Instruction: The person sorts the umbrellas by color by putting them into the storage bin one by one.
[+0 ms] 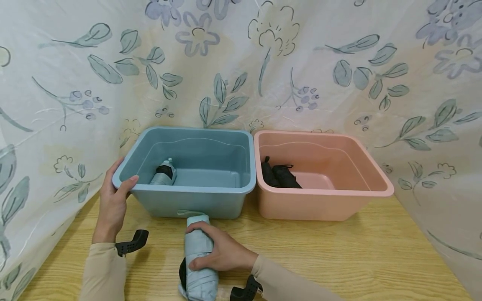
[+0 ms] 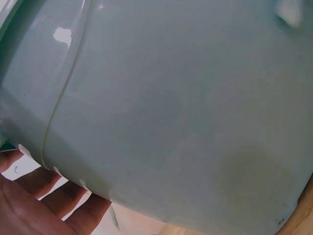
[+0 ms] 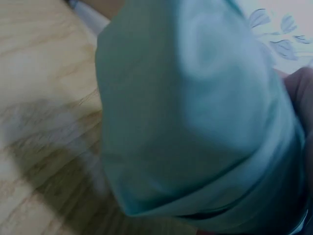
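Note:
My left hand (image 1: 113, 205) grips the front left corner of a blue plastic bin (image 1: 199, 202), thumb over the rim and fingers along the outer side. In the left wrist view those fingers (image 2: 73, 205) lie against the bin's wall. In front of the bin, my right hand (image 1: 224, 248) grips a folded light blue umbrella (image 1: 201, 282) with a strap loop at its far end. The umbrella's fabric (image 3: 186, 122) fills much of the blurred right wrist view. Inside the blue bin lies another light blue folded umbrella (image 1: 164, 177) with a black band, partly hidden by the front wall.
A pink bin (image 1: 305, 207) stands close beside the blue one on the right. Two black folded umbrellas (image 1: 285, 177) lie at its left end. Both bins sit on a wooden table (image 1: 320, 255), with a flower-printed sheet (image 1: 282, 83) behind and at the sides.

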`<state>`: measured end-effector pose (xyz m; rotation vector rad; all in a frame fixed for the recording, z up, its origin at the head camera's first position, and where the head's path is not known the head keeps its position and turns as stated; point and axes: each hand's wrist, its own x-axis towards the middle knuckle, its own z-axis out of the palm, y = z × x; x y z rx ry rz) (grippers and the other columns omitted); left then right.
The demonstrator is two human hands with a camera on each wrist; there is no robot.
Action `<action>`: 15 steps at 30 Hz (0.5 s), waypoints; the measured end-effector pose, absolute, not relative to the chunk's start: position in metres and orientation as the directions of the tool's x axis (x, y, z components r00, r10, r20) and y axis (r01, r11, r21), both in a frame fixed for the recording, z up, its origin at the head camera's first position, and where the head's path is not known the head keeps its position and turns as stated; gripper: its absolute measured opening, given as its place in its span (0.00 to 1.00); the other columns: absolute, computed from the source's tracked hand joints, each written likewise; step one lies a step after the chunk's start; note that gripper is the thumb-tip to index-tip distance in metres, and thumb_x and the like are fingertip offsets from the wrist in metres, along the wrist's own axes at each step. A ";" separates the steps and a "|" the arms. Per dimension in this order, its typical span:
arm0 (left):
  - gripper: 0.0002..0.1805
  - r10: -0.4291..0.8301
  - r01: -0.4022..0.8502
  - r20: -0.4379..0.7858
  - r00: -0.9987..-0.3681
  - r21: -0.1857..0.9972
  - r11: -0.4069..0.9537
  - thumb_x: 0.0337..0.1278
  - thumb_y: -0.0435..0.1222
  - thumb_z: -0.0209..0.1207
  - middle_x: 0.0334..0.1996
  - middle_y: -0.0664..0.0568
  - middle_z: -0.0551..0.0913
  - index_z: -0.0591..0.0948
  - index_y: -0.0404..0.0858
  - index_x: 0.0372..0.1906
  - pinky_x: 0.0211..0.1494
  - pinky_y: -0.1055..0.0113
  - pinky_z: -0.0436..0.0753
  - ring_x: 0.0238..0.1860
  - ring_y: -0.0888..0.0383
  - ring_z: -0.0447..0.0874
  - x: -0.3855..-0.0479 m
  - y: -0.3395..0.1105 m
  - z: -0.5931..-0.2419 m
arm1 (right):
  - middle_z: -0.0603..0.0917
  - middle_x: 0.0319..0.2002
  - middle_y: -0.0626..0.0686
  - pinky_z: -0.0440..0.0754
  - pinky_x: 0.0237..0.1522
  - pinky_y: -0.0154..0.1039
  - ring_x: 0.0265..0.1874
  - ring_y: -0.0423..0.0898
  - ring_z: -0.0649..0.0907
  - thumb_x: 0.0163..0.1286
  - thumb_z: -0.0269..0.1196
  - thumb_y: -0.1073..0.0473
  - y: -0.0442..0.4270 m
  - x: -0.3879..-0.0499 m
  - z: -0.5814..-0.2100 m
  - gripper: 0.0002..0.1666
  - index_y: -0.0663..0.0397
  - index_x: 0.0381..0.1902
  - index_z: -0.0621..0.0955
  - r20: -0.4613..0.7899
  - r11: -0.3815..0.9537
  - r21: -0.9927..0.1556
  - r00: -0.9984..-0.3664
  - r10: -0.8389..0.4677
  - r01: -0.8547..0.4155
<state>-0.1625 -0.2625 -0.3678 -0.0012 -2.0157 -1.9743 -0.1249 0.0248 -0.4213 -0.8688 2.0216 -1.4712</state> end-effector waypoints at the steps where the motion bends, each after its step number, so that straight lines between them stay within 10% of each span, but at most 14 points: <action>1: 0.36 -0.219 0.221 0.226 -0.949 0.974 0.047 0.74 0.41 0.56 0.76 0.43 0.54 0.57 0.54 0.80 0.55 0.80 0.71 0.70 0.48 0.57 -0.163 -0.262 -0.368 | 0.74 0.54 0.44 0.77 0.48 0.38 0.45 0.40 0.77 0.65 0.72 0.56 0.027 -0.125 -0.419 0.37 0.36 0.68 0.70 -0.013 0.190 -0.963 -0.669 -0.743 -0.192; 15: 0.36 -0.230 0.206 0.215 -0.949 0.976 0.063 0.75 0.42 0.56 0.76 0.43 0.54 0.56 0.55 0.81 0.56 0.79 0.71 0.71 0.47 0.57 -0.162 -0.263 -0.368 | 0.71 0.57 0.45 0.80 0.51 0.41 0.51 0.41 0.76 0.65 0.69 0.63 0.040 -0.122 -0.363 0.40 0.34 0.70 0.66 0.124 -0.029 -0.984 -0.554 -0.823 -0.178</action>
